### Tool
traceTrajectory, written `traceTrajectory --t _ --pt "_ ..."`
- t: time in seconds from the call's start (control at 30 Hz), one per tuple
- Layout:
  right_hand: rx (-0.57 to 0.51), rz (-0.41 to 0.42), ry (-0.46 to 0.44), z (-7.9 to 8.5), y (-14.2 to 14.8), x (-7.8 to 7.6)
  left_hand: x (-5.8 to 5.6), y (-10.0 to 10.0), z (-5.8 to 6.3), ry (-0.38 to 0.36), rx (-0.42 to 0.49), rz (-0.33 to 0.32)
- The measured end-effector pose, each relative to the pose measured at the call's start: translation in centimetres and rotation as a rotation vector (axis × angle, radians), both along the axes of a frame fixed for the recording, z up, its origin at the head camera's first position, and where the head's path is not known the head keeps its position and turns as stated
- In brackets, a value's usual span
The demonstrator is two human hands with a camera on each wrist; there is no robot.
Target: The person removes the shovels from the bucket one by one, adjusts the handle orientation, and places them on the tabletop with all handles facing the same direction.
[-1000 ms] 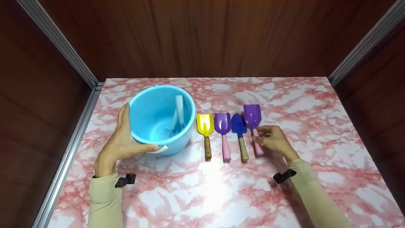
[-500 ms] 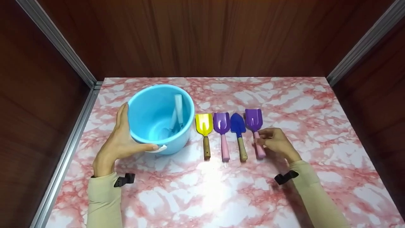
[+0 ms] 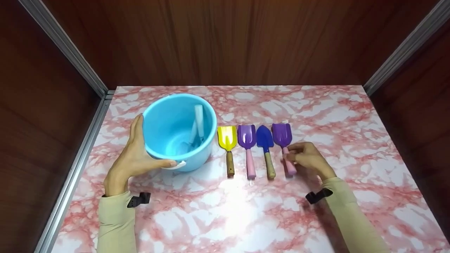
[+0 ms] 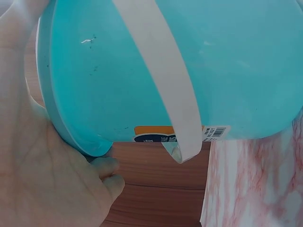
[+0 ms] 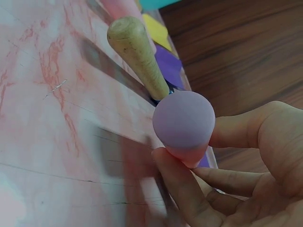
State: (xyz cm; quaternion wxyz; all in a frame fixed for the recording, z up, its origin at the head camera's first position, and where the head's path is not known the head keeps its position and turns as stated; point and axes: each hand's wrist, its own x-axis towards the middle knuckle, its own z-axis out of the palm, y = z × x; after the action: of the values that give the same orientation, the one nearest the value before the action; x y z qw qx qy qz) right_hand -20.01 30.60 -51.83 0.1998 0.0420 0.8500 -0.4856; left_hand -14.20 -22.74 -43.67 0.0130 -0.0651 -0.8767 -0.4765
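Observation:
My left hand (image 3: 130, 160) grips the rim of a light-blue bucket (image 3: 202, 160), thumb along the near rim by the handle's end. In the left wrist view the white bucket handle (image 4: 165, 80) hangs down over the bucket's side. Inside the bucket lean tools with white handles (image 3: 199, 121). On the right, my right hand (image 3: 309, 159) pinches the pink grip of a purple shovel (image 3: 282, 135) at the row's right end. The right wrist view shows the rounded end of that pink grip (image 5: 183, 119) between thumb and fingers.
Left of the held shovel lie a blue trowel (image 3: 264, 137) with a wooden grip, another purple shovel (image 3: 247, 136) and a yellow shovel (image 3: 227, 137). They rest side by side on the red-marbled table (image 3: 197, 218). A dark wood panel (image 3: 225, 42) stands behind, with others at both sides.
My right hand has drawn the purple shovel slightly toward me, so its blade now lines up with the others in the row. The left hand and bucket have stayed in place.

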Motion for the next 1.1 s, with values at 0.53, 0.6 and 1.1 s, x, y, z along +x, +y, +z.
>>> traceTrajectory --t 0.53,0.6,1.1 --pt "0.117 0.069 0.056 0.0 -0.1 0.1 0.1 -0.2 0.1 0.007 0.013 -0.012" --pt "0.14 0.058 0.068 -0.1 -0.3 0.1 0.1 -0.2 0.1 0.017 0.013 -0.014" --pt "0.277 0.099 0.101 0.3 -0.9 -0.2 -0.1 -0.1 -0.1 0.01 -0.01 -0.006"
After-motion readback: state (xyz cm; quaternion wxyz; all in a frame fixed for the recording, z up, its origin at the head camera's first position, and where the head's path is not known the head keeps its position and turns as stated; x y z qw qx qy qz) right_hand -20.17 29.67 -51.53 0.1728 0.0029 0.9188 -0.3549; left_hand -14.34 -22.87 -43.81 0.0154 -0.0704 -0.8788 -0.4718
